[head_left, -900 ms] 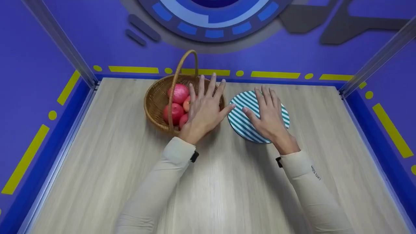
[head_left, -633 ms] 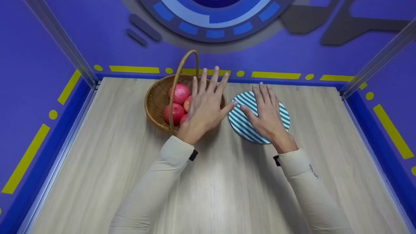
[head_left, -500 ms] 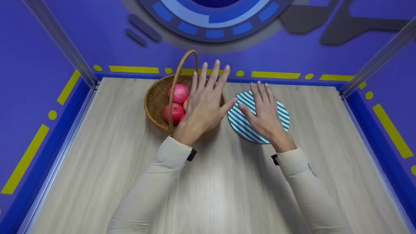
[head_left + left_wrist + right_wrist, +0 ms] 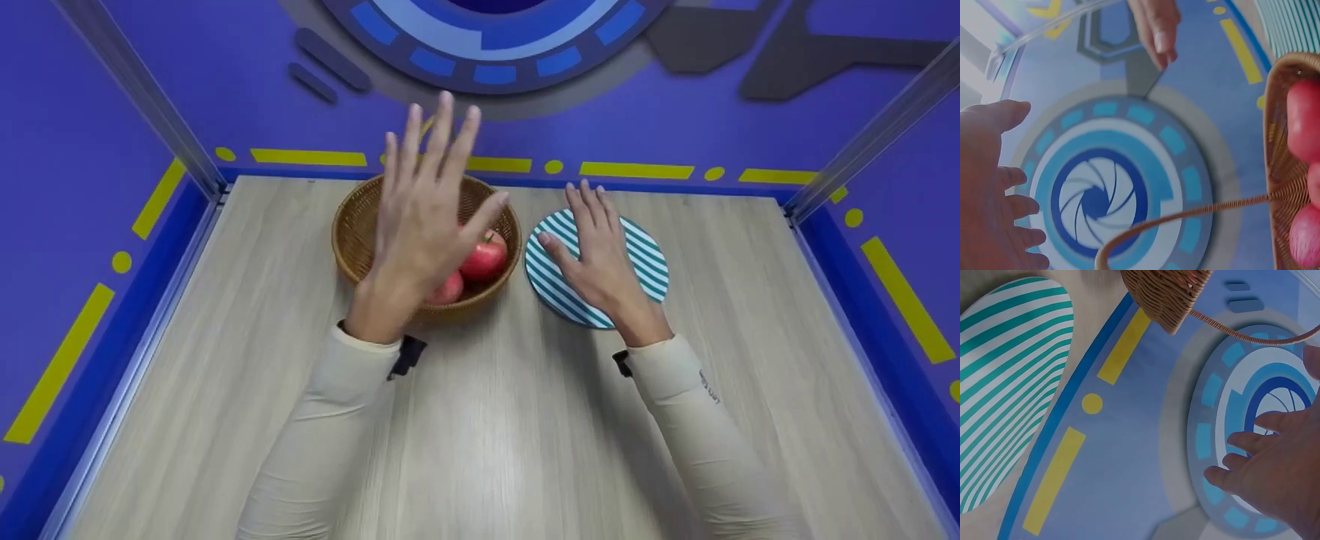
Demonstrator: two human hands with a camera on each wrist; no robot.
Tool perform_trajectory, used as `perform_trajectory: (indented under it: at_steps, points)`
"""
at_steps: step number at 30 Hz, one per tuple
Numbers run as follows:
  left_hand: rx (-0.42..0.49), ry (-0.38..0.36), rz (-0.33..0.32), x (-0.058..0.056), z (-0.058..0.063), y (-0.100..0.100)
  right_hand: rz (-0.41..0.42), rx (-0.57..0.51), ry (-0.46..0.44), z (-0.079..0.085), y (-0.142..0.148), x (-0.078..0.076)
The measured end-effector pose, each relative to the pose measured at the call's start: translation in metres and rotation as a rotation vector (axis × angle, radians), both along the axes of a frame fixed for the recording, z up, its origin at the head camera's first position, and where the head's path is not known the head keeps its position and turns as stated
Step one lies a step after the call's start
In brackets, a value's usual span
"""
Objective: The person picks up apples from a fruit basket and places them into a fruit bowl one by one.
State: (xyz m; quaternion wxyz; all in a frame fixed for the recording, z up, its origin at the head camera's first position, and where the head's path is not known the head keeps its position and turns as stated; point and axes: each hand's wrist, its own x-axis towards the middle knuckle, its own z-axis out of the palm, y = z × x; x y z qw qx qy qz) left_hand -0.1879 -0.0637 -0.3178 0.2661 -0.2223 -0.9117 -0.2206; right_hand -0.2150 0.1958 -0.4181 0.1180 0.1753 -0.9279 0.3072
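My left hand (image 4: 420, 225) hovers over a brown wicker basket (image 4: 346, 251), fingers straight and spread, thumb pointing right. Red fruits, one of them an apple-like fruit (image 4: 486, 256), lie in the basket; others are hidden behind the hand. Most of the basket's arched handle (image 4: 1213, 207) is covered in the head view but shows in the left wrist view. To the right, my right hand (image 4: 600, 262) is held above a round disc (image 4: 646, 261) with green and white stripes, its fingers straight. Both wrist views show the palms with nothing in them.
Everything stands on a light wooden tabletop (image 4: 480, 450). A blue printed wall (image 4: 600, 135) with yellow dashes closes off the back, and further blue panels (image 4: 67, 225) rise at both sides. Metal posts (image 4: 142, 97) mark the corners.
My left hand has risen and moved left across the basket, uncovering fruit on its right side and hiding fruit on the left. My right hand has shifted slightly left. Basket and disc have stayed put.
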Motion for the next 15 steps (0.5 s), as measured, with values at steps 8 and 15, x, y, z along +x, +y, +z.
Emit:
perform_trajectory:
  at_steps: [8,15]
  points:
    - [0.175,0.091,0.027,-0.001,-0.004,-0.039,0.009,-0.029,-0.037,-0.005,-0.003,-0.002]
    - [0.265,0.034,0.1,0.003,-0.016,-0.062,0.029,-0.051,-0.047,-0.01,-0.006,-0.002]
